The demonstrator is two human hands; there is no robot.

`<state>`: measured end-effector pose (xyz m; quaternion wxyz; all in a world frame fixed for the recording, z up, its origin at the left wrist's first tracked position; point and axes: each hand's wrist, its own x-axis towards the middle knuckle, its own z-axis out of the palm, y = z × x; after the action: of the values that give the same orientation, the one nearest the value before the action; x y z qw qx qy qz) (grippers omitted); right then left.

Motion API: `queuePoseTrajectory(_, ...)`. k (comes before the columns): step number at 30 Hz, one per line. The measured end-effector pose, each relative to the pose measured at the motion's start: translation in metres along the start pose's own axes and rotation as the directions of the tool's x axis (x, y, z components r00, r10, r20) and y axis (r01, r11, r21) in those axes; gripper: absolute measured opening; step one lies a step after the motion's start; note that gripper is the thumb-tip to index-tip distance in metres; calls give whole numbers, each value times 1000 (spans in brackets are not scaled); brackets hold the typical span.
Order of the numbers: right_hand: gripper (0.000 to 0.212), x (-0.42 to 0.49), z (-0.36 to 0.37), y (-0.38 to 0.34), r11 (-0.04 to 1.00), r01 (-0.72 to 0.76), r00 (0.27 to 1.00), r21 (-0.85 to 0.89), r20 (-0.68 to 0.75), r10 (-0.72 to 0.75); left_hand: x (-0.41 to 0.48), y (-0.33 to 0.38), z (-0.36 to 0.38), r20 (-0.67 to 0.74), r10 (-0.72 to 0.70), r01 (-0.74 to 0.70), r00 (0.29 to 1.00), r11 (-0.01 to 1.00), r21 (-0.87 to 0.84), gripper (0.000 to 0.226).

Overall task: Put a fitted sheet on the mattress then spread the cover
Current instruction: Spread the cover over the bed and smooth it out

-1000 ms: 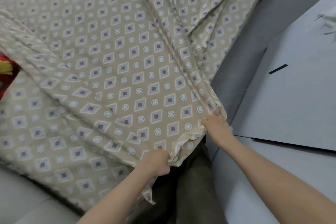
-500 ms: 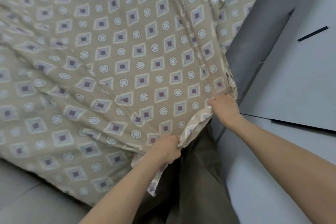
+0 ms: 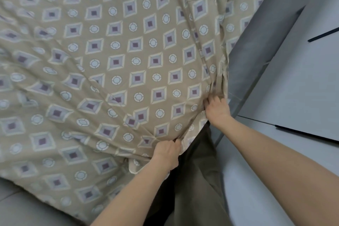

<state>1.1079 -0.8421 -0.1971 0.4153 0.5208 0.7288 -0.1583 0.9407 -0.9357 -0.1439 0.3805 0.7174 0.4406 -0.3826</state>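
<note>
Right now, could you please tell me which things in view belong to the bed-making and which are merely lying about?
Part of the job: patterned sheet, gripped at its edge by the left hand and the right hand.
Just about: grey panels on the right; dark brown fabric below the hands.

Sheet (image 3: pixel 117 71): thin woven cloth, matt beige, printed diamonds and rings, creased, puckered at lower-right edge; dark garment (image 3: pixel 194 180) at bottom centre: matt brown cloth, smooth drape; panels (image 3: pixel 300 86) at right: smooth grey-white board, faint satin sheen, dark edge lines; floor (image 3: pixel 27 207) at lower left: smooth matt grey.
</note>
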Motion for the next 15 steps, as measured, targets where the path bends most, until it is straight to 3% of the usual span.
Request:
queuePoseTrajectory(4, 72, 8, -8, 1, 996, 44, 978, 74, 201, -58, 5, 3, -4, 150, -34, 49, 988, 994, -95, 68)
queuePoseTrajectory(7, 61, 6, -24, 0, 980, 40, 963, 192, 255, -89, 3, 3, -6, 271, 20, 73, 962, 942, -328, 62)
queuePoseTrajectory(10, 41, -9, -44, 7, 932, 3, 980, 362, 184, -74, -5, 3, -15, 158, 73, 10, 985, 883, -470, 48)
queuePoseTrajectory(15, 40, -44, -73, 40, 875, -97, 992, 475, 115, 48, -30, 1, -66, -87, 19, -66, 996, 820, -569, 39)
